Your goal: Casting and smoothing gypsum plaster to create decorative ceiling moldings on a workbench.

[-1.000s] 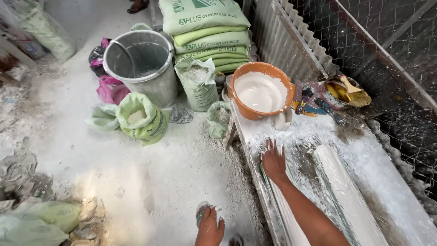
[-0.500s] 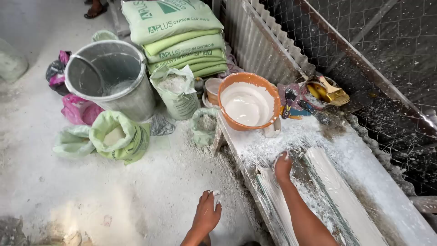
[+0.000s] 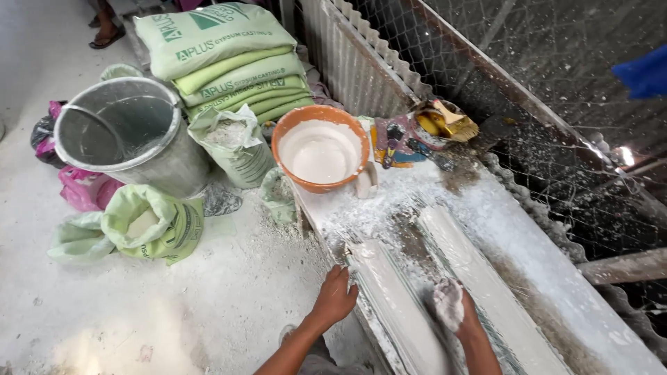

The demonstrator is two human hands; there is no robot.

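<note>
My left hand [image 3: 336, 297] rests on the near edge of a plaster-covered workbench [image 3: 486, 208], its fingers touching the end of a long white plaster moulding [image 3: 389, 292]. My right hand [image 3: 450, 305], coated in white plaster, presses down between that moulding and a second long white moulding [image 3: 479, 271] lying parallel to it. Neither hand grips anything. An orange basin [image 3: 321, 153] of white plaster mix stands at the bench's far end.
A metal bucket [image 3: 125, 135], an open green sack of powder [image 3: 149, 226] and another open sack [image 3: 236, 142] stand on the dusty floor. Stacked green sacks [image 3: 222, 59] lie behind. Wire mesh fencing [image 3: 556, 83] runs along the right. Another person's sandalled foot [image 3: 105, 31] is far back.
My left hand has come up from near the floor to the bench edge. My right hand has slid nearer along the bench and now shows a coat of white plaster. The view shifted closer.
</note>
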